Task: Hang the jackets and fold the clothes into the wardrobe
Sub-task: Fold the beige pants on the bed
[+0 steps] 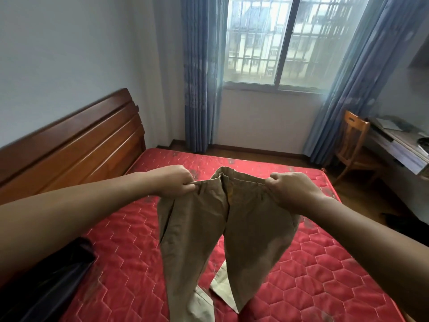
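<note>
A pair of khaki trousers [209, 233] hangs in the air over the red quilted mattress [325, 263]. My left hand [175, 180] pinches the waistband at its left end. My right hand [290, 189] grips the waistband at its right end. The waist is stretched between both hands and the two legs hang down, their lower ends touching the mattress near the bottom edge of the view. A dark garment [46, 282] lies on the mattress at the lower left, beneath my left forearm. No wardrobe is in view.
A wooden headboard [76, 145] runs along the bed's left side. Beyond the bed are a barred window [278, 43] and blue curtains [199, 89]. A wooden chair [352, 142] and a desk [399, 145] stand at the right, with something dark [406, 221] on the floor.
</note>
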A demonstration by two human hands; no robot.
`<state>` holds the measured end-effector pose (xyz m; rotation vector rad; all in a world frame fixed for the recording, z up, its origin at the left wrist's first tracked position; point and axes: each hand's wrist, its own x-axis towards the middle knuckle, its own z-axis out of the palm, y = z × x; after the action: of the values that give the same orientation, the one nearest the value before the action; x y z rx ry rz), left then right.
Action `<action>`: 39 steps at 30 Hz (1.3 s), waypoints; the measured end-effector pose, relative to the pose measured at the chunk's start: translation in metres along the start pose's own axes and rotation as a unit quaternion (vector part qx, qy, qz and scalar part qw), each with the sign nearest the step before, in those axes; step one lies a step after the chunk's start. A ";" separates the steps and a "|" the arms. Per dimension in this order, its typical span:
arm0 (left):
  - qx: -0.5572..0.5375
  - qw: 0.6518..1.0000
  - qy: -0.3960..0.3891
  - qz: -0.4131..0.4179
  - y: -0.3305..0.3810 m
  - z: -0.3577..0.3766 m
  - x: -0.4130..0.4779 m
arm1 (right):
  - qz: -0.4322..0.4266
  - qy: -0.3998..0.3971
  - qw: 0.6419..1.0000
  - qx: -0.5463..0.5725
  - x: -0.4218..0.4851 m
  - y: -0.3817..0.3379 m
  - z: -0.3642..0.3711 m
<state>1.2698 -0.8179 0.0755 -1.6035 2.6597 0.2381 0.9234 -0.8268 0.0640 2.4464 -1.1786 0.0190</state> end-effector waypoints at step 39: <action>-0.261 0.965 -0.033 -0.002 0.060 0.035 0.031 | -0.002 -0.215 0.961 0.172 0.030 -0.025 0.017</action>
<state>1.2010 -0.8123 0.0452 -1.6693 2.6826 1.0484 0.9581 -0.8415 0.0453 2.8526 -1.4511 -0.3546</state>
